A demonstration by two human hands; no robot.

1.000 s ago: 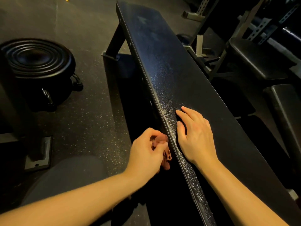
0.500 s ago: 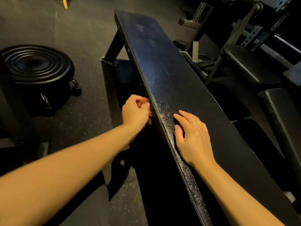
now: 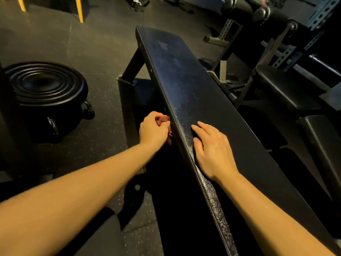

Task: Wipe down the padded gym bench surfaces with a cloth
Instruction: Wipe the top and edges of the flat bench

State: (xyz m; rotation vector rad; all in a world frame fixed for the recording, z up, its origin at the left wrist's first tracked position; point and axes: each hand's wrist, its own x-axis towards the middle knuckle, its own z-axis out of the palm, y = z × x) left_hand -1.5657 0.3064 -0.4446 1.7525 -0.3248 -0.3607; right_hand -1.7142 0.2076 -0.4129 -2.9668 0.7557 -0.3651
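Observation:
A long black padded bench [image 3: 186, 78] runs from the lower right up to the middle of the view. My left hand [image 3: 154, 129] grips a small reddish cloth [image 3: 163, 119] against the bench's left side edge; most of the cloth is hidden by my fingers. My right hand [image 3: 212, 152] lies flat on the pad's top with straight fingers, just right of that edge. The pad's near edge looks wet and shiny.
A round black stool or container [image 3: 46, 93] stands on the rubber floor at left. The bench's metal leg [image 3: 131, 71] angles down behind my left hand. More black benches [image 3: 284, 89] and perforated rack posts [image 3: 287, 50] crowd the right side. Yellow posts [image 3: 79, 8] stand at top left.
My left hand has slid the cloth along the bench's side edge away from me. My right hand has stayed flat in the same spot on the pad.

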